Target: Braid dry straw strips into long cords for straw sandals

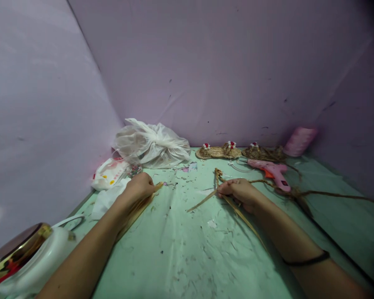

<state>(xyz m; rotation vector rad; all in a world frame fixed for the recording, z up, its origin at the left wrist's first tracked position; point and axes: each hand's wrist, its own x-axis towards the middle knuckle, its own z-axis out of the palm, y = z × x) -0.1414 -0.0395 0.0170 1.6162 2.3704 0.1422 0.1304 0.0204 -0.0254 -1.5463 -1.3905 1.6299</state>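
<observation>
My left hand (140,185) is closed around a bundle of flat tan fibre strips (134,214), whose short end sticks out past the fingers toward the right. My right hand (238,192) pinches a thin fibre braid (217,177) near its knotted top end. From those fingers one loose strand (202,201) points to the lower left, and longer strands (244,219) trail down beside the wrist. A black band circles the right forearm.
At the back lie a white plastic bag (156,143), woven pieces with red and white beads (218,152) and a pink spool (300,141). A pink glue gun (272,171) and brown cord (333,194) are at right. A white container (43,257) stands front left.
</observation>
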